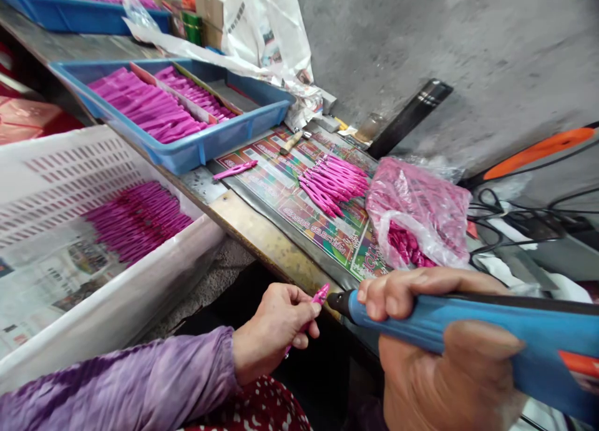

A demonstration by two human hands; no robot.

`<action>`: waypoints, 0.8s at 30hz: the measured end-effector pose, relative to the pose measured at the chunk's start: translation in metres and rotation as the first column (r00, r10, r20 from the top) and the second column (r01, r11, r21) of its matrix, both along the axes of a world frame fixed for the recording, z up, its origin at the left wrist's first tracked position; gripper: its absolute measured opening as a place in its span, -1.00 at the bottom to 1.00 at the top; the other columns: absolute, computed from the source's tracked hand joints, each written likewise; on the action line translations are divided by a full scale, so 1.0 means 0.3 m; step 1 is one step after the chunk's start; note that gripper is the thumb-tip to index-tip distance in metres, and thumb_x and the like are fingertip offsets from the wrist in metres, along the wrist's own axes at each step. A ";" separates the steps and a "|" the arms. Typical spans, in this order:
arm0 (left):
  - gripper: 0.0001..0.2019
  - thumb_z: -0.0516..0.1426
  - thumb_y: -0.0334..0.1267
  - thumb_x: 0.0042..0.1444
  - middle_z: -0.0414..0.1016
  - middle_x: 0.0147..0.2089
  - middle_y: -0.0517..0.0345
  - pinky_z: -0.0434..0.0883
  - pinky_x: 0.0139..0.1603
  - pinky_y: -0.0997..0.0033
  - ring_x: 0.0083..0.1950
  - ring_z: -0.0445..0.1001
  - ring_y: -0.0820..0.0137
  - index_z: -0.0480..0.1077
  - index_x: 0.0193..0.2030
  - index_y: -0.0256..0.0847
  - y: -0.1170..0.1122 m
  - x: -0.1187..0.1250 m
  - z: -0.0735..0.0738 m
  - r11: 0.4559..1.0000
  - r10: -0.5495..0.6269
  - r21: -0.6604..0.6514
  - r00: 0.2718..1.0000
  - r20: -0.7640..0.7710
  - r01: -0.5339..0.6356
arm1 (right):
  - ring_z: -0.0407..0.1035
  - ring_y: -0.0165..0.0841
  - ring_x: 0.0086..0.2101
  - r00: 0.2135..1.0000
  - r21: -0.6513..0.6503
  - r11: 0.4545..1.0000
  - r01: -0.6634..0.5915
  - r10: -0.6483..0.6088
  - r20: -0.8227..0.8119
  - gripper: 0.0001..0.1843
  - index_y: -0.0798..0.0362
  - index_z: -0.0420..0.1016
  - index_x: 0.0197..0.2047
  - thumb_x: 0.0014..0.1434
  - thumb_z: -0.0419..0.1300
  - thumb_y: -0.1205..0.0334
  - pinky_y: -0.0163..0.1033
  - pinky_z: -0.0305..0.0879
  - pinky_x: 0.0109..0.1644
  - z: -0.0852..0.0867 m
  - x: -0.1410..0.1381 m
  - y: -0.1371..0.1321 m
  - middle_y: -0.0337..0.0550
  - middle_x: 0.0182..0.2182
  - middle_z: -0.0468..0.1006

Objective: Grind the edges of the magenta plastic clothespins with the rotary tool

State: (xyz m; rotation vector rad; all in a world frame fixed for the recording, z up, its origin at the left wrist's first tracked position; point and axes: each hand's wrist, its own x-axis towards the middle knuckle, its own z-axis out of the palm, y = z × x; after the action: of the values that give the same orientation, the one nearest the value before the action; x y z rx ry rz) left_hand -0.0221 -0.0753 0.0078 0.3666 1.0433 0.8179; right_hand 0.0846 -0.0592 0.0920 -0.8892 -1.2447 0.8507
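My left hand (276, 331) pinches a slim pink plastic part (319, 295) between thumb and fingers. My right hand (435, 337) wraps around a blue rotary hand tool (468, 331), whose black tip points at that part, a small gap apart. Beyond the bench edge, a heap of similar pink parts (332, 184) lies on a printed mat (262, 181). One loose pink part (235, 169) rests near the mat's left side. A clear plastic bag (416, 213) of pink parts sits to the right of the heap.
A blue tray (187, 141) of sorted pink parts stands on the bench, with another blue tray (79, 13) behind it. A white crate (103, 294) lined with newspaper holds more pink parts (138, 222) at my left. Black cables (515, 222) lie at the right.
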 end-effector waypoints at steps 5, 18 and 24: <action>-0.75 0.23 -0.33 0.22 0.39 -0.61 0.26 -0.07 -0.65 0.58 -0.72 0.08 0.67 0.34 -0.47 -0.25 0.004 0.001 0.007 1.000 -0.007 -0.021 0.999 -0.031 0.006 | 0.36 -0.41 -0.50 0.998 0.035 0.999 -0.038 0.037 0.041 -0.67 -0.01 0.43 -0.24 0.27 0.34 -0.08 -0.19 0.39 -0.32 -0.017 -0.004 0.002 -0.36 -0.49 0.43; -0.78 0.19 -0.37 0.22 0.38 -0.61 0.28 -0.06 -0.63 0.59 -0.71 0.09 0.67 0.31 -0.44 -0.24 0.005 0.003 -0.002 1.000 -0.024 -0.003 0.998 -0.055 0.023 | 0.35 -0.41 -0.47 0.997 0.054 0.996 -0.075 0.074 0.009 -0.61 0.00 0.47 -0.23 0.23 0.36 -0.16 -0.19 0.39 -0.30 -0.032 0.008 0.001 -0.33 -0.48 0.43; -0.87 0.20 -0.26 0.20 0.45 -0.56 0.29 -0.01 -0.65 0.55 -0.68 0.19 0.58 0.32 -0.30 -0.19 -0.020 -0.029 -0.015 0.983 -0.144 0.091 0.974 -0.177 0.162 | 0.33 -0.40 -0.52 0.998 0.035 0.999 -0.032 0.034 -0.055 -0.55 -0.02 0.49 -0.29 0.15 0.42 -0.23 -0.19 0.41 -0.35 0.000 0.054 -0.030 -0.34 -0.53 0.41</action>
State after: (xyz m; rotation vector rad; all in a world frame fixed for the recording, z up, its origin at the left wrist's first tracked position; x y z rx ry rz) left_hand -0.0307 -0.0812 0.0032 0.6076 1.1179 0.7132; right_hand 0.1009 -0.0682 0.0919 -0.8142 -1.2255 0.8725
